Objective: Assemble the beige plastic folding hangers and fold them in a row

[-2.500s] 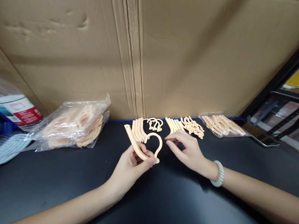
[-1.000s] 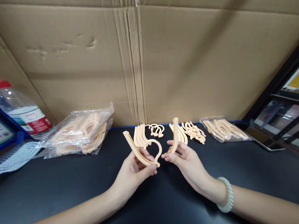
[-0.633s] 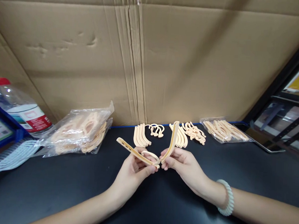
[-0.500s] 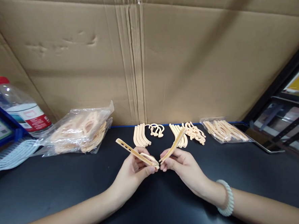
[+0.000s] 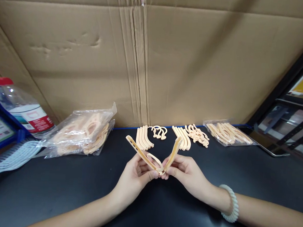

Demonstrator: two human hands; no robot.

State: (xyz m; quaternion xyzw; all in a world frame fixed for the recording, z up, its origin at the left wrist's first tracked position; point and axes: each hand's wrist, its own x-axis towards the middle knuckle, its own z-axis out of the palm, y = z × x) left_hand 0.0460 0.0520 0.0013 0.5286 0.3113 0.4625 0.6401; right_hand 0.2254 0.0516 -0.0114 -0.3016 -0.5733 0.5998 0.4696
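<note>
My left hand [image 5: 136,176] is closed on a beige plastic hanger arm [image 5: 140,151], a slotted strip slanting up to the left. A curved hanger hook [image 5: 156,159] is at that arm's lower end. My right hand [image 5: 185,172] pinches a second hanger arm [image 5: 174,152], which tilts up to the right. The lower ends of both arms meet between my fingertips, forming a V; my fingers partly hide the joint, so I cannot tell whether they are locked together.
Behind my hands lie loose hanger arms [image 5: 142,137], hooks [image 5: 160,132], more arms [image 5: 182,138] and more hooks [image 5: 197,134]. Bagged parts sit left [image 5: 82,133] and right [image 5: 228,132]. A hairbrush [image 5: 15,158], a bottle [image 5: 25,109] and a tablet-like device [image 5: 270,144] flank the black table [image 5: 67,190].
My right hand has brought its hanger arm down and left against the other arm's end. The left arm has become steeper. The ends, apart before, now meet.
</note>
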